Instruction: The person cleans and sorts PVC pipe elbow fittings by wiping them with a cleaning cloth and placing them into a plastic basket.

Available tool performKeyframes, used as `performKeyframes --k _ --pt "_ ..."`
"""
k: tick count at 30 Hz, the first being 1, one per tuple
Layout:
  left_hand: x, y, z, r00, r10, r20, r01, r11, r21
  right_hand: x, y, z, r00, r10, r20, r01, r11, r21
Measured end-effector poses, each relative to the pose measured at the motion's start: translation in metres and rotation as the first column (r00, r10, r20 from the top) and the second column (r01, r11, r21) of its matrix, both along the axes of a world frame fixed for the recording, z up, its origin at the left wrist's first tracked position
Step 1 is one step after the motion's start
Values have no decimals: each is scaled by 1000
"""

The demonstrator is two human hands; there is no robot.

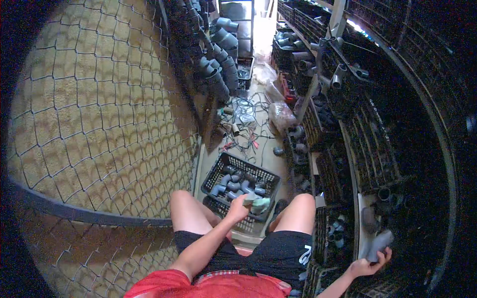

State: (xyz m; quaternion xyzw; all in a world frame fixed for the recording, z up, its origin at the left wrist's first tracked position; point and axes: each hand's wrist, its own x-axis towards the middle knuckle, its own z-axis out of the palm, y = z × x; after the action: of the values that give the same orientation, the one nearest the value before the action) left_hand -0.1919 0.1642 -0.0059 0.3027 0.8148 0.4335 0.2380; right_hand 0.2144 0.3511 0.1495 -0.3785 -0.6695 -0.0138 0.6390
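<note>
My left hand [239, 208] is above the near edge of a black plastic crate [213, 171], closed on a pale green cloth [260, 204]. Grey pipe elbows [232, 186] lie in the crate, on the floor between my knees. Out to the right, beside the shelving, my right hand [368, 266] has its fingers wrapped round the lower end of a grey pipe fitting [380, 244]. The fitting is tilted and slightly blurred.
A chain-link fence [99, 114] runs along the left. Racks of black crates [372, 144] with fittings line the right. Grey fittings [218, 69] are stacked at the back left. Tangled straps [246, 111] and plastic bags [282, 115] lie on the floor ahead.
</note>
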Motion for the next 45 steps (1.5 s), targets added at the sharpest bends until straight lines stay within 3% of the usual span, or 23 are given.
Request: performKeyframes --k 2,4,6,8,10,12,14,16,19,20,22,23,25,26,30,32,34,36,38,39,40,42,45 --pt "8 1 10 985 34 169 -52 993 104 -54 -20 20 861 409 -301 -432 902 -11" --pt "31 -1 72 776 101 623 -337 901 274 -98 -48 19 692 377 -615 -632 729 -263" --pt "61 2 116 666 439 603 -498 864 -79 -124 -60 -5 396 445 -803 -915 267 -303" --pt "85 -7 139 834 156 529 -326 913 244 -164 -89 -4 427 308 -851 -900 53 -432" --pt "82 -23 150 940 -237 245 136 920 367 -188 -102 -37 190 510 -839 -967 -50 -250" --pt "61 -27 151 907 -219 -360 373 813 447 -197 -106 -42 108 439 -892 -966 -164 -198" --pt "47 -36 171 869 -387 -309 492 750 443 -200 -110 -39 37 345 -938 -955 -265 -135" --pt "38 -47 187 760 -630 160 536 747 394 -198 -110 -31 -151 291 -945 -886 -463 -1" --pt "33 -51 184 726 -644 239 561 757 335 -197 -91 -38 -72 418 -906 -797 -570 -200" --pt "33 -51 183 730 -635 252 573 770 280 -199 -95 -31 -71 423 -903 -796 -570 -204" --pt "40 -50 181 815 -508 278 423 850 314 -214 -109 -6 7 -165 -986 -930 -362 54" --pt "42 -44 173 896 -430 -112 440 823 361 -224 -113 16 -135 -336 -932 -903 -345 255" --pt "49 -40 171 778 -280 -563 520 790 326 -242 -116 15 86 -243 -966 -975 -222 -31" --pt "56 -40 167 778 -284 -560 522 788 326 -248 -113 3 279 -168 -945 -959 -96 -266" --pt "64 -56 164 796 -602 63 558 770 311 -252 -110 14 301 243 -922 -944 -61 -324" --pt "61 -68 164 424 -626 654 476 769 427 -251 -115 25 -235 461 -856 -949 -301 98" --pt "88 -79 164 -217 -752 623 -185 658 730 -258 -109 38 -560 483 -673 -785 -568 246" --pt "95 -82 177 -162 -777 608 -216 629 747 -258 -115 42 -527 400 -750 -802 -525 284" --pt "84 -81 186 831 -492 257 253 748 614 -262 -135 74 17 391 -920 -993 -100 -61" --pt "69 -76 189 860 -476 -185 510 816 271 -263 -137 82 126 340 -932 -986 -57 -154" --pt "63 -74 193 902 -431 6 424 890 166 -262 -135 73 124 342 -931 -987 -57 -152" --pt "59 -69 186 765 -499 -408 592 793 140 -256 -129 45 80 228 -970 -989 -103 -106" --pt "87 -62 180 849 -516 -109 503 730 462 -254 -127 28 -263 40 -964 -947 -201 250"
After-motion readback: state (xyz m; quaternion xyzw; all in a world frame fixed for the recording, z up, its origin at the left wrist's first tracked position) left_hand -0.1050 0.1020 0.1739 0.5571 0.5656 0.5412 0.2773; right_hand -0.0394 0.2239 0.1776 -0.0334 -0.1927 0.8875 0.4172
